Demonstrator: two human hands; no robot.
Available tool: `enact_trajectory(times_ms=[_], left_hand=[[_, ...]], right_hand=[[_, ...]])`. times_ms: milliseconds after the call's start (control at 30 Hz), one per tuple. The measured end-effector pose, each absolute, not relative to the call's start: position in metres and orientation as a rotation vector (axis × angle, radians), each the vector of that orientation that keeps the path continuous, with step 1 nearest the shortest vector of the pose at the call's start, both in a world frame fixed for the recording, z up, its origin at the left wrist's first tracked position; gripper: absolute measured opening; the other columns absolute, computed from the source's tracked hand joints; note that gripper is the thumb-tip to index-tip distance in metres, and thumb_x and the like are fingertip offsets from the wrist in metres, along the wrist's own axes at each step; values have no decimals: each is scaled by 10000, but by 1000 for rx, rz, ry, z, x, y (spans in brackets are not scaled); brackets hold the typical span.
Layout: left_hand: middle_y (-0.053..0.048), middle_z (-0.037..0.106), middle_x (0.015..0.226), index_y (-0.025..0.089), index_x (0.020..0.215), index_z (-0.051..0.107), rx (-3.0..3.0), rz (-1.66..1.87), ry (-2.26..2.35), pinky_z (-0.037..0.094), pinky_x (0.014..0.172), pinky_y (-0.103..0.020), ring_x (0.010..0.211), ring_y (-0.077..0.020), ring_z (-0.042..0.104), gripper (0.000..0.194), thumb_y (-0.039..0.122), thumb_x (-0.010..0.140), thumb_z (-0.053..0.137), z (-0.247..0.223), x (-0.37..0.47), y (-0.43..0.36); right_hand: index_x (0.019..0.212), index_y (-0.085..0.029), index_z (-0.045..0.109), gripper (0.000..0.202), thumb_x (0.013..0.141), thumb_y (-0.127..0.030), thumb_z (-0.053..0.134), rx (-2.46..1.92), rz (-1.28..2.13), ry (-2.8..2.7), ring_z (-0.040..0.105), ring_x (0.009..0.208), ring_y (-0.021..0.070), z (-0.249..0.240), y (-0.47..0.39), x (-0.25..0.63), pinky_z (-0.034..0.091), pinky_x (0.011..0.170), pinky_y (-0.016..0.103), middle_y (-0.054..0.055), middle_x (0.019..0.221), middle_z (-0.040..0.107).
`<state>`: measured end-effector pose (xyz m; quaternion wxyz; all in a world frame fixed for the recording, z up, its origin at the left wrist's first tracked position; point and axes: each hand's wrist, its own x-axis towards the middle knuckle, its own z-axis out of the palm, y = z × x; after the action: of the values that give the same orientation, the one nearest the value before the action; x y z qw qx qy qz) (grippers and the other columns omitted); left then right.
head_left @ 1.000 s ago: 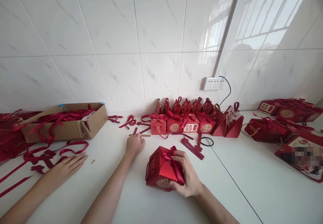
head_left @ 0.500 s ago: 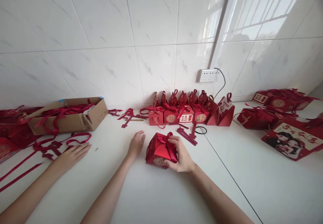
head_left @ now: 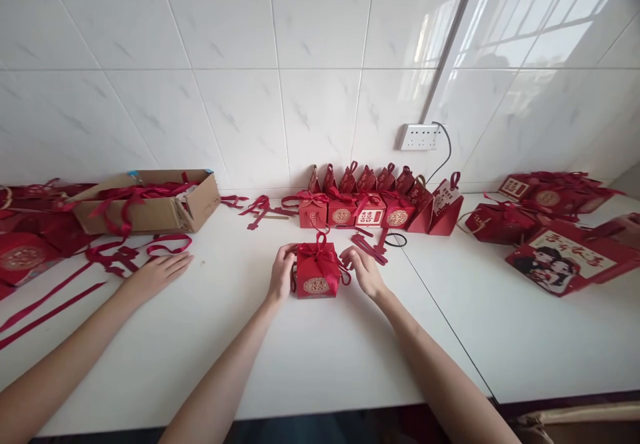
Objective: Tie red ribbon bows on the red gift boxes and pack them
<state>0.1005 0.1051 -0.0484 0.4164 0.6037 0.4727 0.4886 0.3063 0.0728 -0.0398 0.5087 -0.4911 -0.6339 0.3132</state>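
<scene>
A red gift box (head_left: 317, 277) with a gold round emblem and a ribbon bow on top stands upright on the white table, front facing me. My left hand (head_left: 283, 275) rests against its left side, fingers apart and not closed round it. On the right, my right hand (head_left: 364, 271) is beside the ribbon loops, its fingers curled loosely and apart, holding nothing. Behind the box, several red boxes (head_left: 341, 215) with bows stand in a row, with small peaked boxes behind them.
Another person's hand (head_left: 157, 276) lies flat at the left near loose ribbons (head_left: 169, 247). An open cardboard box (head_left: 200, 207) holds ribbons. More red boxes (head_left: 505, 224) stand at the right. A black ring (head_left: 397, 240) and a wall socket (head_left: 420, 137) are behind.
The gift box has been turned to face front. My right hand has let go of it and moved off to the right, while my left hand has come against its left side.
</scene>
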Motion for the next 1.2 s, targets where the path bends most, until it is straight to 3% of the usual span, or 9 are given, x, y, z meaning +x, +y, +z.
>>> enact_trajectory(times_ms=[167,267,400,500,667,867,1000,1200], left_hand=[[-101,613,1123,178,1157,454,1613,1233,1115,477,855,-352,1073,-235,564,476,432,756,478,-42,100,101],[-86,634,1048,180,1111,478,1655,1202,1063,478,826,-331,1008,-218,586,432,393,736,504,-37,97,99],[-79,650,913,173,853,525,1700,1174,938,487,736,-329,830,-200,612,232,334,731,411,-34,91,98],[-84,632,801,180,695,508,1732,1169,868,476,772,-360,792,-208,601,250,349,766,339,-31,88,96],[-123,562,1104,172,968,587,2168,1319,827,411,929,-413,1087,-267,509,312,352,725,511,-10,93,72],[-86,601,1184,220,1015,640,2859,1081,795,291,1007,-455,1171,-283,487,275,315,776,544,11,120,34],[-63,624,1174,211,848,615,2867,979,838,265,996,-440,1184,-253,488,133,264,828,495,9,124,31],[-58,622,1125,205,764,543,2675,1112,838,293,965,-403,1180,-215,493,173,144,876,426,3,104,48]], right_hand=[[650,-197,462,449,780,-622,525,-1135,1126,-1486,438,485,108,-35,73,300,367,491,256,-39,538,475],[634,-196,451,434,734,-589,607,-1067,1282,-1421,406,450,88,-34,73,298,324,452,231,-54,514,451],[619,-197,438,424,711,-554,646,-980,1406,-1314,333,423,68,-34,73,301,249,411,215,-70,518,404],[614,-196,427,430,701,-546,661,-934,1456,-1237,309,421,61,-33,73,301,227,414,214,-74,518,394],[602,-179,450,411,664,-481,721,-887,1514,-1151,332,432,53,-31,71,298,228,437,207,-71,515,427],[605,-167,487,368,656,-443,725,-875,1517,-1092,325,425,51,-31,71,297,191,424,205,-67,495,445],[552,-174,444,364,672,-390,712,-857,1510,-1031,305,408,49,-32,74,300,164,412,210,-75,462,395],[520,-179,441,345,639,-333,726,-750,1498,-887,361,424,57,-30,77,304,291,441,212,-71,476,398]])
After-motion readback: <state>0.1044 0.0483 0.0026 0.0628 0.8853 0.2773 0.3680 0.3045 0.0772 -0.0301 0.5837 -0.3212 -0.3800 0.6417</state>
